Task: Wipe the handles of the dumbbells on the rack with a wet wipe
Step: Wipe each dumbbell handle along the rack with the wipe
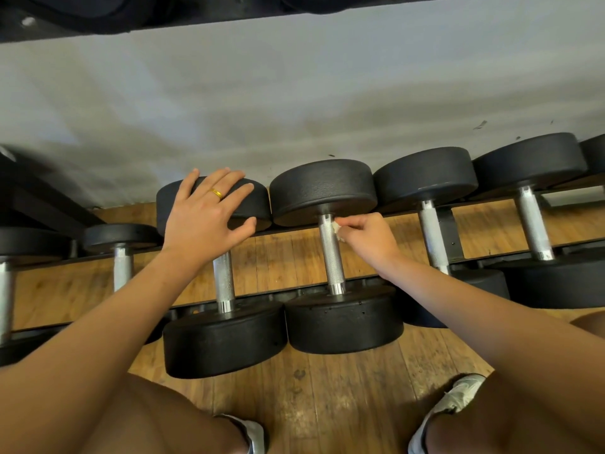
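Central dumbbell (322, 191) on the rack (449, 234), seen from above; right hand (366, 237), fingers curled, pinches a small white wet wipe (337, 229) against the far end of its knurled handle (331, 257); left hand (206, 211), fingers straight and spread, rests flat on the far head of the neighbouring dumbbell (224, 339), immediately left of the central dumbbell; further dumbbells line the rack on both sides.

Open gap between neighbouring handles (330, 253)

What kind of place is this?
Probably a gym's weight room: black dumbbells sit on a low rack over a wooden floor, and the right hand holds a wet wipe against one handle.
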